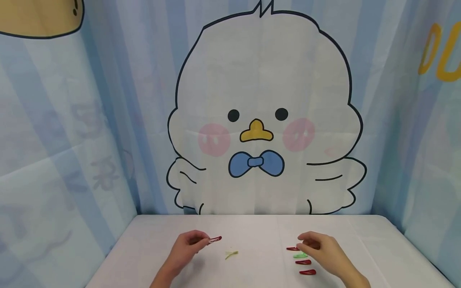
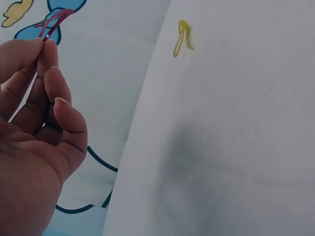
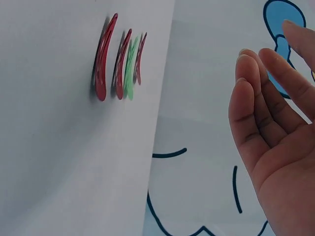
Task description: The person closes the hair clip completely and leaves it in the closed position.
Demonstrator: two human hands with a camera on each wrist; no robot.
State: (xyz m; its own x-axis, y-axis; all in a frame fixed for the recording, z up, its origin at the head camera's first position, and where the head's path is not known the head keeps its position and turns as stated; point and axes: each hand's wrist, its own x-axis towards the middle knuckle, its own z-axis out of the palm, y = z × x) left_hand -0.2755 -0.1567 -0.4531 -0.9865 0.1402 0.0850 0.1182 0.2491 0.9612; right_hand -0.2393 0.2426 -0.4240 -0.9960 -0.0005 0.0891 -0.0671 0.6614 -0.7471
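Observation:
My left hand (image 1: 186,249) pinches a dark red snap hair clip (image 1: 215,239) between thumb and index finger, above the table. In the left wrist view that red clip (image 2: 56,22) stands with its two arms spread apart. Below and to the right of this hand, a yellow snap clip (image 1: 231,253) lies on the cloth, also spread apart. My right hand (image 1: 322,252) hovers at the right with loosely bent fingers and nothing between them. Under it lie a green clip (image 3: 130,69) and three red clips, the nearest red clip (image 1: 307,272) being closest to me.
A white cloth covers the table (image 1: 259,228). Behind its far edge hangs a curtain (image 1: 266,80) printed with a white chick wearing a blue bow tie. Striped blue fabric walls (image 1: 47,160) stand on both sides.

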